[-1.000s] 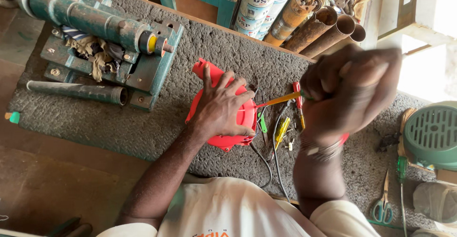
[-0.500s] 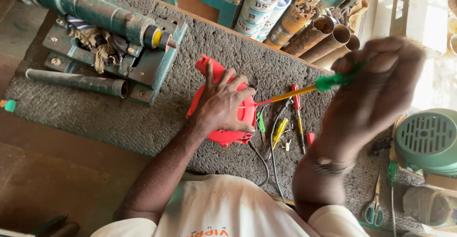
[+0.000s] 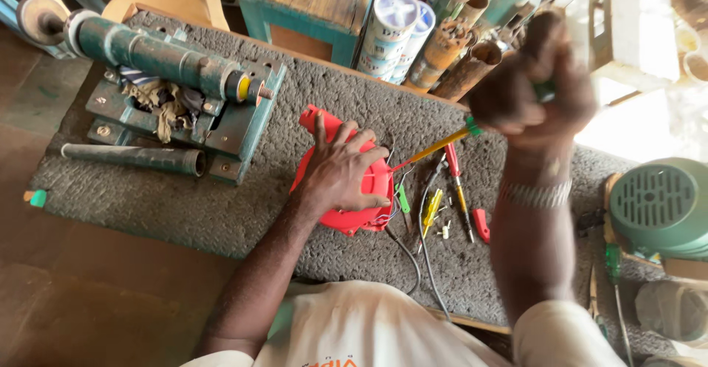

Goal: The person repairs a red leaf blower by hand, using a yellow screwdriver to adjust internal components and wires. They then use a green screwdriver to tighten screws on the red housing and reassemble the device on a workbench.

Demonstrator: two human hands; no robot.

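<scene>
My left hand [image 3: 341, 175] lies flat on a red plastic casing [image 3: 352, 218] on the grey mat, pressing it down. My right hand [image 3: 532, 87] is raised above the mat and grips a screwdriver [image 3: 436, 146] with a green handle and yellow shaft. Its tip reaches the right edge of the red casing. A watch sits on my right wrist. Black wires [image 3: 413, 253] run from the casing toward me.
Small tools and clips [image 3: 456, 182] lie on the grey mat [image 3: 221, 212] right of the casing. A green metal winding machine [image 3: 173, 90] stands at the left. Tins and tubes [image 3: 428, 35] line the back. A green motor [image 3: 660, 205] and scissors sit at the right.
My right hand has lifted higher and turned, and the screwdriver tip has come to the casing edge. My left hand stays on the casing.
</scene>
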